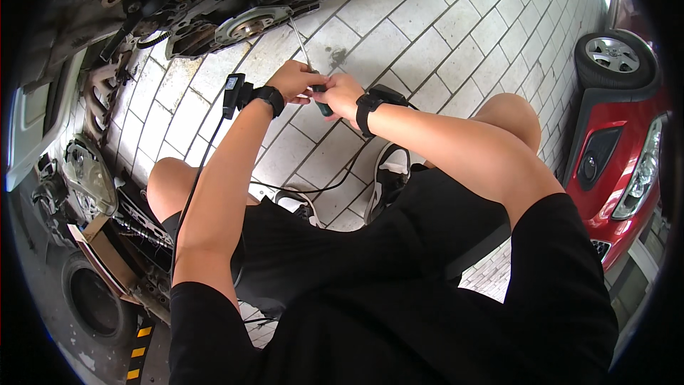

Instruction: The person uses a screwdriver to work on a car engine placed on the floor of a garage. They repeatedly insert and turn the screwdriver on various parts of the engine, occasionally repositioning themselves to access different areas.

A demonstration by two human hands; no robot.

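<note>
A screwdriver (323,109) with a dark green handle and a thin metal shaft is between my two hands, in front of me. My right hand (345,97) is closed around its handle. At the upper part of the handle, near the shaft, the fingers of my left hand (291,80) are closed on it too. The shaft slants up and to the left, its tip at the lower edge of a greasy engine block (206,37). Whether the tip touches the metal I cannot tell. A round metal seal housing (249,26) sits on the block's near face.
White paving tiles (420,50) cover the floor. A black cable (313,191) runs from the wrist devices past my shoes (390,171). To the left lie engine parts (89,175), a cardboard box (107,257) and a tyre (96,296). A red car (620,171) stands at right.
</note>
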